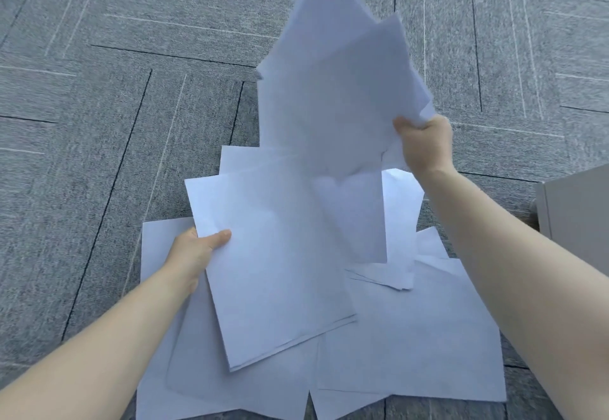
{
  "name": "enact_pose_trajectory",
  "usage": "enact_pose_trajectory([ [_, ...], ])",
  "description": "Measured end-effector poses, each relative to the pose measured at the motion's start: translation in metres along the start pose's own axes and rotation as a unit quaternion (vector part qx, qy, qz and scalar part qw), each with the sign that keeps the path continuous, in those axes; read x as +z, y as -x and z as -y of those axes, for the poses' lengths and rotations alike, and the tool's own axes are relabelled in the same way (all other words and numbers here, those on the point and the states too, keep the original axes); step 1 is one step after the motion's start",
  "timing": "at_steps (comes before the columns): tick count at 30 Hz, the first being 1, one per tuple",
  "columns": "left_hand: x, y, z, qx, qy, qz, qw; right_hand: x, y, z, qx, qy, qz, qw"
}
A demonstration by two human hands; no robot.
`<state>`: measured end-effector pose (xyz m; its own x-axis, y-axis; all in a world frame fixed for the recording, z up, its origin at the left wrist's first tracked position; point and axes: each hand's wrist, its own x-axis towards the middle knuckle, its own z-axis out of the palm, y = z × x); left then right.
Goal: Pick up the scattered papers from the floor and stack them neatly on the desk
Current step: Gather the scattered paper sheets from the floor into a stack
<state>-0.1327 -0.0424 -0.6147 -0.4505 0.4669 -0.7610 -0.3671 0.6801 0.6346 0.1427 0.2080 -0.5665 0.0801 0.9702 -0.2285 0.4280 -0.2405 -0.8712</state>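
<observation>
White sheets of paper dominate the centre of the frame, split between two hands and the floor. The right hand, at centre right, is closed in a fist around the lower corner of a bunch of sheets that rises, fanned and slightly blurred, toward the top edge of the frame. The left hand, at lower left of centre, pinches the left edge of a flatter stack, thumb lying on top and fingers hidden beneath; the stack tilts down to the right, its sheets slightly offset at the lower edge. The two held bundles overlap in the middle of the picture, though whether they touch cannot be told. Beneath them, more loose sheets lie overlapping on the floor across the lower centre, some reaching the bottom edge, one small pile showing just under the right forearm. Both bare forearms enter from the lower corners. The floor is grey carpet crossed by thin dark and pale lines, filling the upper and left parts of the frame. At the right edge, midway down, the corner of a pale cabinet stands on the carpet, near the papers but apart from them.
</observation>
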Motion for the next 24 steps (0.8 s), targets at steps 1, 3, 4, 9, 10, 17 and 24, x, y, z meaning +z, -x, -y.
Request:
enact_pose_trajectory([
  [1,0.001,0.0,0.001,-0.001,0.006,0.001,1.0,-0.002,0.003,0.005,0.005,-0.043,-0.017,0.999],
  [3,0.002,0.001,0.001,-0.004,0.021,0.001,1.0,-0.008,0.008,0.015,0.022,-0.119,-0.063,0.991],
  [4,0.003,0.001,0.002,-0.006,0.028,0.0,1.0,-0.011,0.011,0.019,0.03,-0.15,-0.085,0.984],
  [9,0.007,0.009,0.0,-0.024,0.071,0.011,0.997,-0.018,0.036,0.028,0.085,-0.258,-0.129,0.954],
  [10,0.008,0.011,-0.001,-0.024,0.079,0.013,0.997,-0.019,0.043,0.026,0.095,-0.274,-0.127,0.948],
  [17,0.01,0.02,-0.008,-0.035,0.121,0.02,0.992,-0.014,0.088,0.002,0.151,-0.273,-0.055,0.948],
  [24,0.015,0.034,-0.012,-0.042,0.175,0.092,0.979,0.029,0.153,-0.04,0.245,-0.199,0.039,0.948],
])
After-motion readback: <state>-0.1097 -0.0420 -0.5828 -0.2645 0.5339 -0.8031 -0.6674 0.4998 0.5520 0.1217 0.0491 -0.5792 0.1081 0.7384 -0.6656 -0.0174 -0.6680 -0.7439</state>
